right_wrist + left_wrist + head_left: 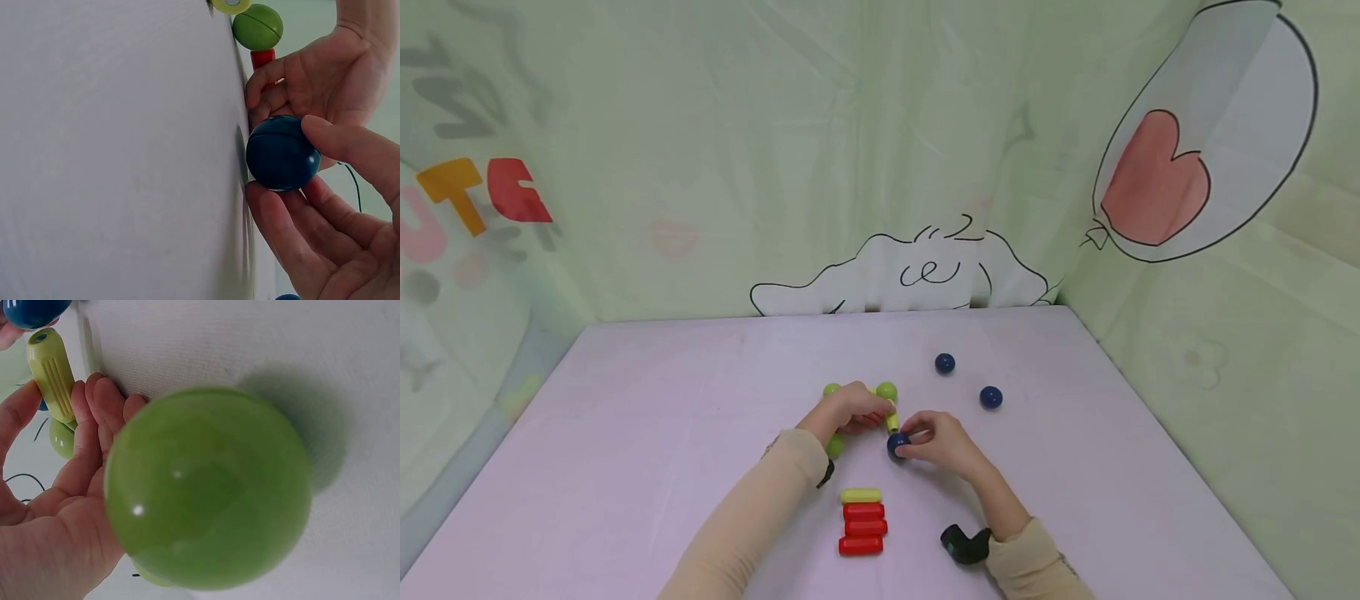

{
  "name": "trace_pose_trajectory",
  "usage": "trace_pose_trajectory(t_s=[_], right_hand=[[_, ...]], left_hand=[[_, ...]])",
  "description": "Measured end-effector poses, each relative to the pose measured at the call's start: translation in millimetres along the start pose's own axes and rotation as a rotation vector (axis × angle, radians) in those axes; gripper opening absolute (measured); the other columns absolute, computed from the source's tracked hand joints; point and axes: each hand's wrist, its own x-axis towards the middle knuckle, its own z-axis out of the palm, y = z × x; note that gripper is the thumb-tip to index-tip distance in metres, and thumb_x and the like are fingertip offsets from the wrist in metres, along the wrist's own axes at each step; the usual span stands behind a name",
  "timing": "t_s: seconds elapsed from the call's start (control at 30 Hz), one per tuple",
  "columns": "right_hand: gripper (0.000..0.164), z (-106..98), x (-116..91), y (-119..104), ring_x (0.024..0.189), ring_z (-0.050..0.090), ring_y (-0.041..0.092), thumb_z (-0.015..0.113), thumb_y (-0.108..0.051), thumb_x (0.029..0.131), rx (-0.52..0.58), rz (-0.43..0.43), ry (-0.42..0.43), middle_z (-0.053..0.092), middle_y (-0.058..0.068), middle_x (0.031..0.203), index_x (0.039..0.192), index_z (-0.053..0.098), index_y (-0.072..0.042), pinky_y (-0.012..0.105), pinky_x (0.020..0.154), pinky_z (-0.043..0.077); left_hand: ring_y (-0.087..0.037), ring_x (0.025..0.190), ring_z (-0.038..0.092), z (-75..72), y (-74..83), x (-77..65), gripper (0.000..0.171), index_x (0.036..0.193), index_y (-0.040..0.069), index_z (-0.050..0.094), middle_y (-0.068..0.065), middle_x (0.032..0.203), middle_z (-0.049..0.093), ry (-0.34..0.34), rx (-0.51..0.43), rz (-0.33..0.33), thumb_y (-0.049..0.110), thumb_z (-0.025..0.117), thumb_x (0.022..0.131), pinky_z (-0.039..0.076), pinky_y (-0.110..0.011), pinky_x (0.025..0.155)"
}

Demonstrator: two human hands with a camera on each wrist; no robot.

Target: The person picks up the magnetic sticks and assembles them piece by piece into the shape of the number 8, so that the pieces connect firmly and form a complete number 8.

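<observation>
A curtained booth (1217,317) — pale green printed sheets (715,150) on 3 sides of a lilac table (625,400).

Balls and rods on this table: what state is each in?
Grooved yellow rod, pinched by left hand; one end hole uncovered.
Glossy dark blue ball, held by right hand.
Two more dark blue balls, loose, untouched.
Three glossy green balls, around the left hand.
Three glossy red rods, lying side by side.
Yellow rod beside them, untouched.
Another red rod, partly hidden by left hand.
Another yellow piece, mostly hidden.
</observation>
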Motion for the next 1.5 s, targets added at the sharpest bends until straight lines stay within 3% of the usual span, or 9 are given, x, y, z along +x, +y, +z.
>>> trace_pose_trajectory(t_s=[0.37,0.6,0.77,0.87,1.03,1.2,1.5], right_hand=[[0.024,3,3,-2,0.079,0.061,0.015,0.077,-0.012,0.073,0.020,0.024,0.012,0.064,0.004,0.090,0.092,0.063,-0.006,0.031,0.068,0.051],[0.024,3,4,-1,0.079,0.060,0.015,0.077,-0.012,0.073,0.007,0.035,0.027,0.064,0.004,0.092,0.093,0.063,-0.007,0.031,0.069,0.051],[0.025,2,5,0,0.079,0.059,0.015,0.076,-0.012,0.073,0.011,0.028,0.016,0.063,0.004,0.092,0.093,0.063,-0.007,0.031,0.069,0.051],[0.025,3,5,0,0.080,0.059,0.016,0.077,-0.012,0.073,0.009,0.028,0.013,0.062,0.004,0.092,0.094,0.062,-0.007,0.030,0.069,0.051],[0.026,3,5,1,0.081,0.060,0.015,0.076,-0.010,0.073,0.007,0.018,0.021,0.062,0.003,0.092,0.094,0.063,-0.006,0.030,0.069,0.051],[0.027,3,2,0,0.081,0.060,0.016,0.076,-0.009,0.073,0.024,0.002,0.024,0.062,0.003,0.092,0.095,0.062,-0.005,0.031,0.069,0.052],[0.022,4,1,-2,0.081,0.062,0.017,0.075,-0.009,0.074,0.025,0.002,0.032,0.063,0.003,0.091,0.093,0.064,-0.006,0.031,0.069,0.052]], left_hand=[[-0.018,0.072,0.055,-1.4,-2.0,2.7,0.024,0.087,0.002,0.062,-0.007,0.079,0.062,-0.011,0.001,0.006,0.026,0.066,0.082,0.046,-0.030,0.065],[-0.020,0.077,0.060,-6.8,-3.1,0.3,0.027,0.093,-0.002,0.062,-0.010,0.086,0.064,-0.057,-0.015,0.041,0.023,0.063,0.084,0.051,-0.030,0.073],[-0.017,0.067,0.059,-19.8,-8.2,-8.4,0.028,0.093,-0.002,0.060,-0.008,0.077,0.062,0.002,0.061,0.094,0.023,0.066,0.083,0.050,-0.027,0.066],[-0.014,0.063,0.056,-30.5,-17.2,-12.5,0.025,0.093,0.000,0.063,-0.005,0.075,0.061,0.047,0.102,0.162,0.021,0.067,0.082,0.048,-0.025,0.061],[-0.013,0.071,0.052,-45.8,-35.2,-18.7,0.019,0.092,0.005,0.065,-0.002,0.080,0.059,0.113,0.265,0.265,0.018,0.071,0.079,0.043,-0.026,0.063],[-0.019,0.077,0.052,-50.3,-49.2,-32.9,0.023,0.092,0.007,0.062,-0.005,0.085,0.056,0.101,0.375,0.294,0.015,0.075,0.074,0.044,-0.032,0.065],[-0.018,0.070,0.054,-37.1,-61.1,-48.9,0.022,0.093,0.007,0.063,-0.005,0.081,0.058,0.108,0.288,0.335,0.003,0.072,0.074,0.045,-0.029,0.060]])
